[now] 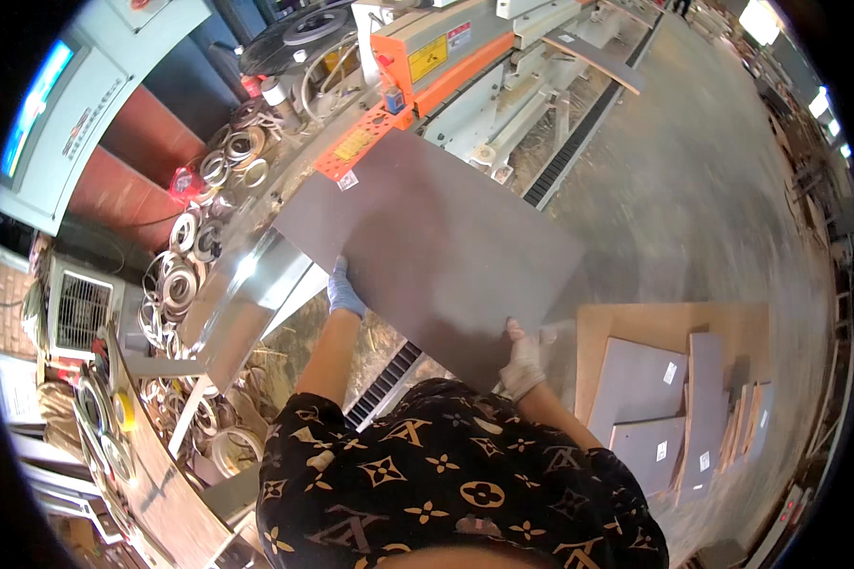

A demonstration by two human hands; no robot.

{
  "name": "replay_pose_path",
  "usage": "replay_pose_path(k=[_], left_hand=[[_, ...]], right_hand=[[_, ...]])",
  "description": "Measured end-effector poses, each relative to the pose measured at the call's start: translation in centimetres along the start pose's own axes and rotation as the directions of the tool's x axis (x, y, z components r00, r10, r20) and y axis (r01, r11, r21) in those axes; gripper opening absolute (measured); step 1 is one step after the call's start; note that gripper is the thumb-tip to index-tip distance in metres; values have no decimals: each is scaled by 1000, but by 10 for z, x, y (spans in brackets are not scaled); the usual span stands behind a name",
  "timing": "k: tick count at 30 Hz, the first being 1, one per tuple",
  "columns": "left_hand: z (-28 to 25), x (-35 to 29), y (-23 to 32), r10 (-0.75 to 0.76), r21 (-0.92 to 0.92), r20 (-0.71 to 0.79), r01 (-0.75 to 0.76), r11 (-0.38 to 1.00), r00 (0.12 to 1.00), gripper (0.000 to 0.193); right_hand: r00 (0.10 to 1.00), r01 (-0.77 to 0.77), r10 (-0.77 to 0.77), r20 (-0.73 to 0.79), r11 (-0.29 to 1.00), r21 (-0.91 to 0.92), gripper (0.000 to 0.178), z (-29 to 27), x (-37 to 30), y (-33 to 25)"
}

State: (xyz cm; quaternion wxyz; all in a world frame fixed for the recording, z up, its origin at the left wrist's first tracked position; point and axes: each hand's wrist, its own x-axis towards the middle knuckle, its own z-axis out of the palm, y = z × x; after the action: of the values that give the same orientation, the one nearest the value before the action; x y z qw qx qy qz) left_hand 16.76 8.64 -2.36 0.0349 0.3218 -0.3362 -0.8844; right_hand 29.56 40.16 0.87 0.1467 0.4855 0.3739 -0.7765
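Note:
A large flat grey-brown panel (455,242) stretches out in front of me, with a small white label (348,180) near its far left corner. My left hand (344,289), in a bluish glove, grips its near left edge, thumb on top. At the near right edge, my right hand (520,365), in a whitish glove, holds the same panel with the thumb over the top face. The fingers of both hands are mostly hidden beneath it. The panel's far left corner lies beside an orange perforated plate (356,142) on a grey and orange machine (446,57).
At the right, several labelled panels (636,379) rest on a brown board (598,318). Another panel (593,62) lies on the machine's far section, near a black roller track (579,142). Rolls of edge banding (178,284) crowd the left, below a control cabinet (114,85) and beside a curved wooden tabletop (152,465).

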Motion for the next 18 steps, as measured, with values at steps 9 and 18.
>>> replay_pose_path(k=[9, 18], left_hand=[[79, 18, -9, -162, 69, 105, 155, 985, 981, 48], [151, -19, -44, -150, 208, 119, 124, 970, 981, 36]], right_hand=[[938, 170, -247, 242, 939, 299, 26, 33, -29, -84], [717, 588, -676, -170, 717, -374, 51, -132, -38, -54]])
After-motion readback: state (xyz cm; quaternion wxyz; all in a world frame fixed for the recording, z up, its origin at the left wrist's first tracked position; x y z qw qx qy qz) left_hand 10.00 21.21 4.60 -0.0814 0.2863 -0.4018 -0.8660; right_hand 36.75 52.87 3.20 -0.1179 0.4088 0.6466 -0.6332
